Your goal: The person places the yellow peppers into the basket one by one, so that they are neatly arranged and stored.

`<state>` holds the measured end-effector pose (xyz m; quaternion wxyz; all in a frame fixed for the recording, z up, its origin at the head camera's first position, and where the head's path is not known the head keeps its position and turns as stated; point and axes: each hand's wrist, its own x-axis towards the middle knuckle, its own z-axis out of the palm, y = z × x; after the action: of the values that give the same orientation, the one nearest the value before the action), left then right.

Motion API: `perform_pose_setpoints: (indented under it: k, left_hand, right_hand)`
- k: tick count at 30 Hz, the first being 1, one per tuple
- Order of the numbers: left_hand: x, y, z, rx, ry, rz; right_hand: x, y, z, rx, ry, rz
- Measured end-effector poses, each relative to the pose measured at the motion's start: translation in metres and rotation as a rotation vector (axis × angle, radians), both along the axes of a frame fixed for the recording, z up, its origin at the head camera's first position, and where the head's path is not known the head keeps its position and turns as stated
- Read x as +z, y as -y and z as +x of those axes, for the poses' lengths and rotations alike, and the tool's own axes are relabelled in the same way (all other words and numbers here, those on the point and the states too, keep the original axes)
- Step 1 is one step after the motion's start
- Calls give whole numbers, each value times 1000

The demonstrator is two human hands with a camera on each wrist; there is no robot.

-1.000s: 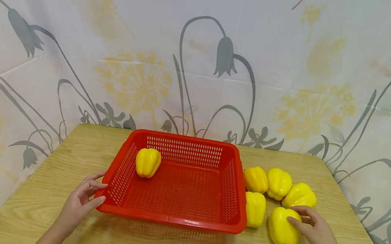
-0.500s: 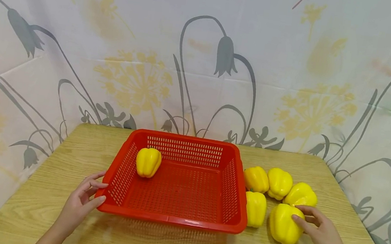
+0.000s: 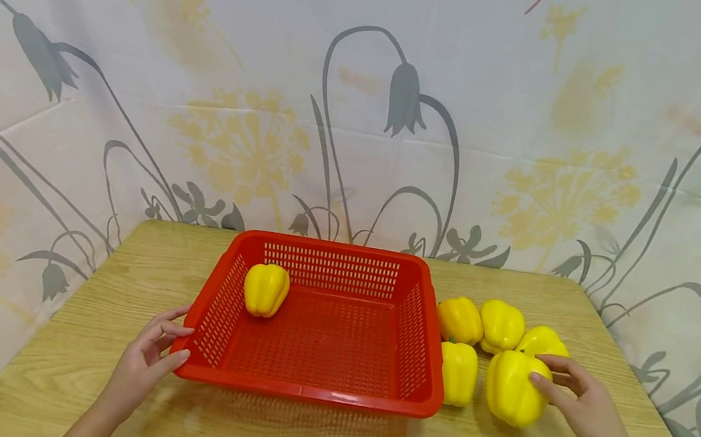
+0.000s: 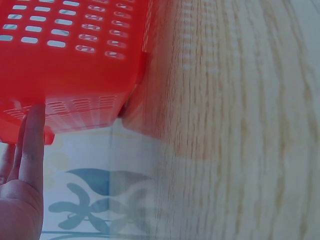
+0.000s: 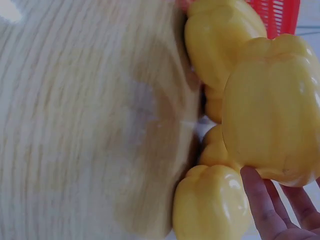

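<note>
A yellow bell pepper (image 3: pixel 517 389) is held in my right hand (image 3: pixel 585 408), thumb on its near side and fingers around its right. In the right wrist view, this bell pepper (image 5: pixel 272 110) is raised off the wooden table, with my fingertips at its lower end. My left hand (image 3: pixel 146 358) touches the left rim of a red plastic basket (image 3: pixel 301 393) near its front corner. From the left wrist, nearly straight fingers (image 4: pixel 32 145) reach up to the basket's outer wall. One yellow bell pepper (image 3: pixel 266 290) stands inside the basket, at the left.
Several other yellow bell peppers cluster right of the basket: one pepper (image 3: pixel 458 374) against its wall, another pepper (image 3: pixel 459 321) behind, a third pepper (image 3: pixel 502 327) beside that. One more pepper (image 3: pixel 543 341) is partly hidden behind the held one. A patterned cloth (image 3: pixel 356 175) hangs behind the table (image 3: pixel 255 435).
My right hand has raised the bell pepper and moved it slightly away from me, so it now overlaps the pepper behind. The left hand and basket stay put.
</note>
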<state>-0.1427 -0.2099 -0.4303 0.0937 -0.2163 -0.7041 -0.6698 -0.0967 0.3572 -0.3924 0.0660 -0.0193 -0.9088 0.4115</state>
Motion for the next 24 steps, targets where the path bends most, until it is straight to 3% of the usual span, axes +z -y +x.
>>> perform_pose_setpoints:
  k: [10,24]
  left_hand:
    - [-1,0,0,-5,-2,8]
    - [-2,1,-1,-10,-5,16]
  right_hand:
    - [16,13,-5,-3,-71,61]
    - [34,38,-13,45,-117,-5]
